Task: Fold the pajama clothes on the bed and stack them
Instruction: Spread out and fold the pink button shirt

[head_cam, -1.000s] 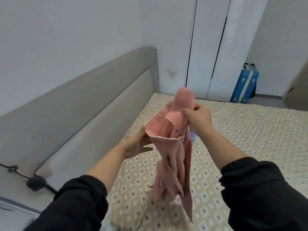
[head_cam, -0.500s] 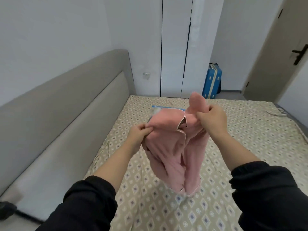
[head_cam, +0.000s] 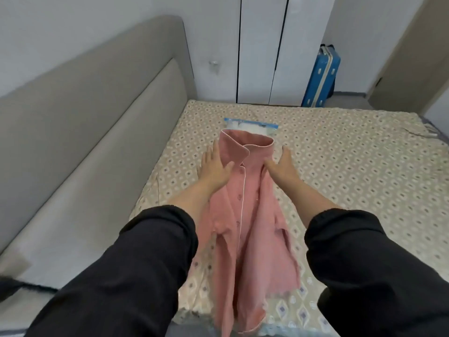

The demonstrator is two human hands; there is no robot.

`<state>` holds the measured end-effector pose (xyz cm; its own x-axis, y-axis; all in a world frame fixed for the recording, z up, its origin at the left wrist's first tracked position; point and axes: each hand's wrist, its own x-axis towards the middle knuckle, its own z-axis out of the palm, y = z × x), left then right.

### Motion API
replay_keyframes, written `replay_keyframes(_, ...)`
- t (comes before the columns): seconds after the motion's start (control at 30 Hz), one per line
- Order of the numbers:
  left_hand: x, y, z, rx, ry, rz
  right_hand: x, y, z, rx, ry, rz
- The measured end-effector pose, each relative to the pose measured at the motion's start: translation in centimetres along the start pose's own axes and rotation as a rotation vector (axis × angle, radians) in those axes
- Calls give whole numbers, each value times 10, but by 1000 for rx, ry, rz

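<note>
The shirt (head_cam: pixel 245 227) lies lengthwise on the bed (head_cam: pixel 352 166), button side up, collar at the far end. The left hand (head_cam: pixel 213 166) rests released, fingers straight, on the shirt's left side below the collar. The right hand (head_cam: pixel 283 166) lies equally flat on the shirt's right side. A plastic bag (head_cam: pixel 252 126) lies just beyond the collar.

A bed (head_cam: pixel 340 166) with a beige diamond-patterned sheet fills most of the room. Along the bed's left side a grey padded headboard (head_cam: pixel 97 117) runs against a pale wall (head_cam: pixel 73 25). Beyond the bed's far edge stand white wardrobe doors (head_cam: pixel 262 45), with a blue suitcase (head_cam: pixel 320 79) upright on the grey floor (head_cam: pixel 349 96) beside them. Past the bed's far right corner is a beige door (head_cam: pixel 413 57). The light is soft and even.
</note>
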<state>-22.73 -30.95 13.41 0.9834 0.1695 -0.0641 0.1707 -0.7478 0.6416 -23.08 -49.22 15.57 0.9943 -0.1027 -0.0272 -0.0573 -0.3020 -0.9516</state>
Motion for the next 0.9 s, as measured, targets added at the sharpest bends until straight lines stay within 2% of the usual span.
replay_keyframes(0.07, -12, -39, 37, 68, -88, 2, -10, 43, 16, -64, -59, -12)
replay_keyframes(0.17, -37, -96, 85, 138, -219, -62, -28, 108, 35, -247, -201, 119)
replay_keyframes(0.3, -59, -148, 140, 145, -302, -61, -46, 185, 58, -358, -213, 187)
replay_keyframes(0.37, -62, -171, 173, 168, -370, -57, -53, 229, 68, -440, -278, 209)
replay_keyframes(0.5, -64, -228, 250, 254, -452, -30, -52, 333, 92, -784, -375, 165)
replay_keyframes(0.63, -63, -264, 333, 405, -369, 66, -64, 434, 119, -977, -474, 212)
replay_keyframes(0.7, -67, -273, 371, 442, -327, 130, -80, 470, 130, -1036, -408, 161)
replay_keyframes(0.77, -68, -279, 396, 432, -204, 179, -86, 488, 137, -1070, -290, 63)
replay_keyframes(0.83, -65, -283, 406, 373, -64, 213, -83, 497, 140, -1078, -217, -9)
replay_keyframes(0.9, -62, -286, 407, 369, 1, 236, -80, 502, 141, -1107, -199, -56)
